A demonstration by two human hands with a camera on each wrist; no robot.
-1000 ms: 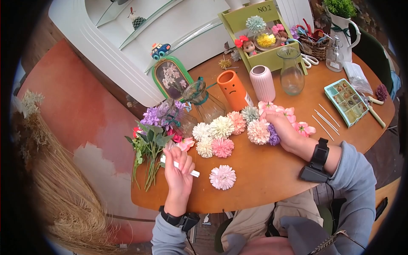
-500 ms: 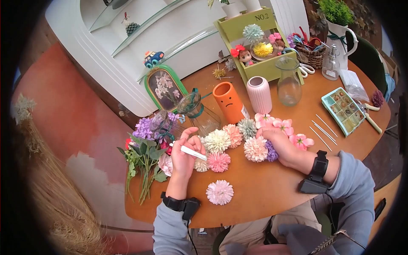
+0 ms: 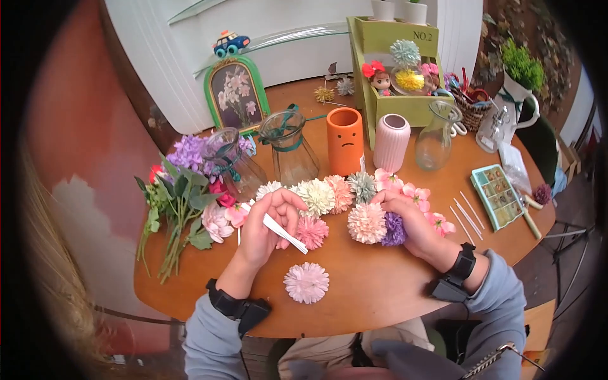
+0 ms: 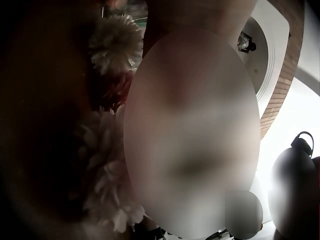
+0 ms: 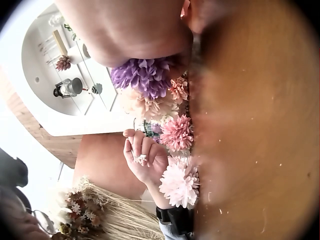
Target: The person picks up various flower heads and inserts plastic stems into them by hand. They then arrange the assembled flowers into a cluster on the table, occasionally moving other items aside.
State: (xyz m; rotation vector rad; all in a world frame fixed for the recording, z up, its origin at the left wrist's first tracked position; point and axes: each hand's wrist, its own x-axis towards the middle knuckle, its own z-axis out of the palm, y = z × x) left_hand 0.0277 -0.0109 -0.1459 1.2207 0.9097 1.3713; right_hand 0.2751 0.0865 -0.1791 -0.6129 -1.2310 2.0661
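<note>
My left hand is raised over the table with its fingers curled round a small bundle of thin white sticks. Below it a pale pink artificial flower head lies apart from the rest. At centre right, my right hand curls round a peach flower head and a purple flower head; its fingertips are partly hidden behind them. The purple bloom shows just under that hand in the right wrist view. A coral-pink flower head and a cream one sit between the hands.
Behind the flowers stand glass vases, an orange cup and a pink ribbed vase. Leafy flower stems lie at left. Loose white sticks and a compartment box lie at right.
The head view has turned, shifting the scene. My left hand has moved in closer to the flower heads, still gripping the white sticks. My right hand stays at the peach and purple flower heads.
</note>
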